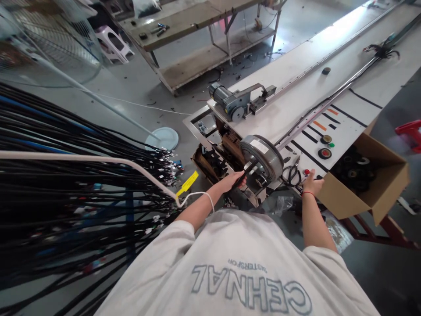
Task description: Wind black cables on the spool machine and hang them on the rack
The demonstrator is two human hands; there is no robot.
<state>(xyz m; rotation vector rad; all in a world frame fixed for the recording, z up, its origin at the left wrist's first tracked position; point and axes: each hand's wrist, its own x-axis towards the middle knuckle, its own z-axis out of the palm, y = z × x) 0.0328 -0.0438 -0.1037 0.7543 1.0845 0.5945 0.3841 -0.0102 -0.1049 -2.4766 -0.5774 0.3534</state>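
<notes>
My left hand [234, 179] grips a black cable end [246, 170] and holds it against a grey round wheel [263, 156] at the near end of a long white bench [296, 101]. My right hand [312, 183] rests at the bench's edge, with a finger by a red button [306, 172]. A black cable [329, 103] runs along the bench top from the wheel toward the far end. A thin white cord [197, 195] loops over my left forearm.
A big bundle of black wire harnesses [72, 184] hangs at my left. An open cardboard box [371, 180] with black tape rolls [353, 169] stands right of the bench. A grey motor [230, 103] sits on the bench. A worktable [197, 26] and fan [49, 44] stand beyond.
</notes>
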